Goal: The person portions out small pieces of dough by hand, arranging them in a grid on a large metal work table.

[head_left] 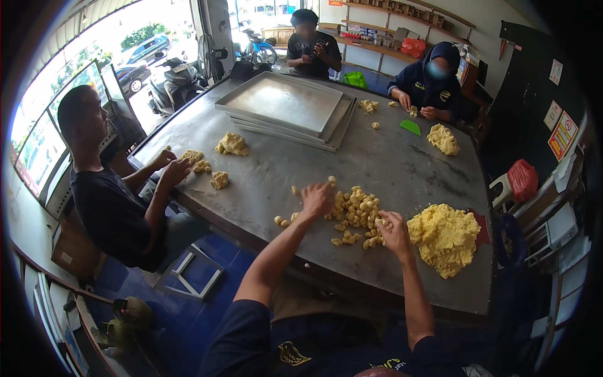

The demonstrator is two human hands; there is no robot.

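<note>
A heap of small yellow dough balls (357,207) lies on the metal-topped table (264,213) in front of me. My left hand (317,201) is over the heap's left edge, slightly blurred, with its fingers stretched out. One dough ball (331,180) shows right at its fingertips; I cannot tell whether it is touched. A few stray balls (285,221) sit left of the heap, below that hand. At the heap's right side, my right hand (396,234) has thumb and fingers curled round a dough ball (379,222). Beside it rises a large mound of crumbly yellow dough (445,239).
Stacked metal trays (282,103) stand at the table's far side. One person (113,176) at the left and another (433,85) at the far right handle dough; a third (311,47) is behind the trays. Dough lumps (232,144) and a green scraper (410,127) lie about.
</note>
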